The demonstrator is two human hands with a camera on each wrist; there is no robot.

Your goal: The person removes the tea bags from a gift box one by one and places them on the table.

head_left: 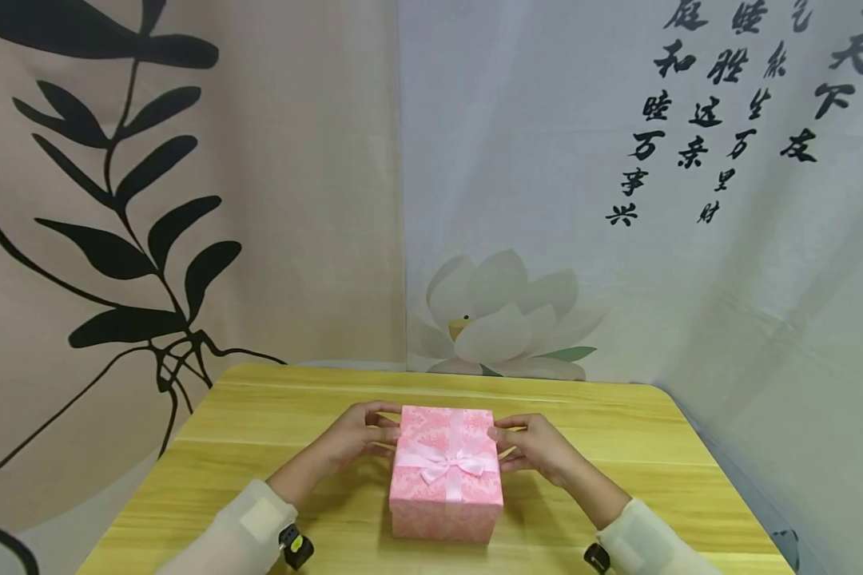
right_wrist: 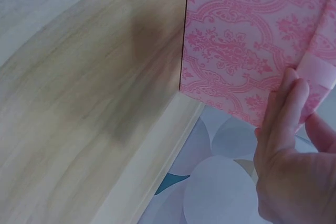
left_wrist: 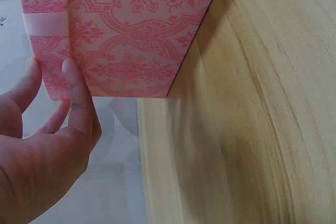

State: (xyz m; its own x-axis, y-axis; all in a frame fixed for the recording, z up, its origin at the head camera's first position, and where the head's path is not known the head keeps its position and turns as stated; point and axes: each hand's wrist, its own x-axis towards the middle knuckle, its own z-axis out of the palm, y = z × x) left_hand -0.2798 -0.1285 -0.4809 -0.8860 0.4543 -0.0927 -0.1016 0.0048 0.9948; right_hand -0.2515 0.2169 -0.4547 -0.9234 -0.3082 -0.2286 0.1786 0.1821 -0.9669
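A pink gift box (head_left: 442,519) with a damask pattern stands on the wooden table, its lid (head_left: 431,427) on top. Pale ribbon crosses the lid and ends in a bow (head_left: 449,467). My left hand (head_left: 355,438) grips the lid's left side near the back with thumb and fingertips. On the opposite side my right hand (head_left: 535,447) holds the lid the same way. In the left wrist view, a fingertip (left_wrist: 71,69) lies at the lid's lower rim. Two fingers (right_wrist: 294,93) lie beside the ribbon band in the right wrist view.
The yellow wooden table (head_left: 280,391) has rounded far corners. Behind it hangs a fabric backdrop (head_left: 316,200) with dark leaves, a pale lotus (head_left: 503,311) and lettering. A small black device (head_left: 296,547) sits at the left cuff, another (head_left: 597,557) at the right.
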